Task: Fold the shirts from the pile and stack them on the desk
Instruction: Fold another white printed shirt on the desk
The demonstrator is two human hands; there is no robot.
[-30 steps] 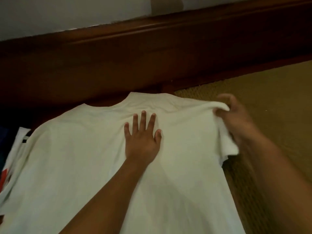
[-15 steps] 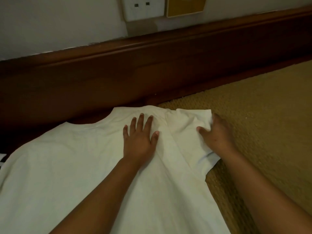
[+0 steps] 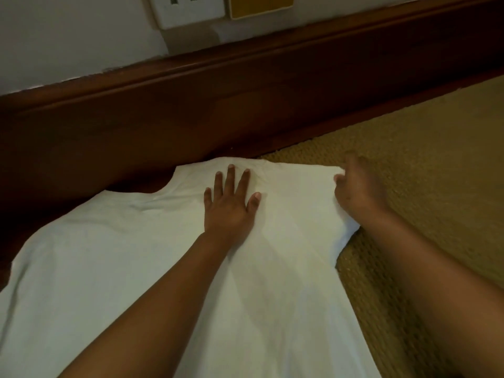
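The left hand lay flat on the white shirt, palm down, fingers straight and spread, pointing toward the collar just beyond the fingertips. The shirt stretched out under and around it, with most of the cloth to its left and nearer the camera. The right hand rested on the shirt's right edge, where the sleeve had been folded in over the body; its fingers were curled at the folded corner, but whether they pinched the cloth or only pressed on it could not be told. The two hands were apart, with folded cloth between them. The shirt lay on the tan carpet, its collar end against the dark wooden baseboard. Above that ran a pale wall with a white socket and a yellow plate beside it
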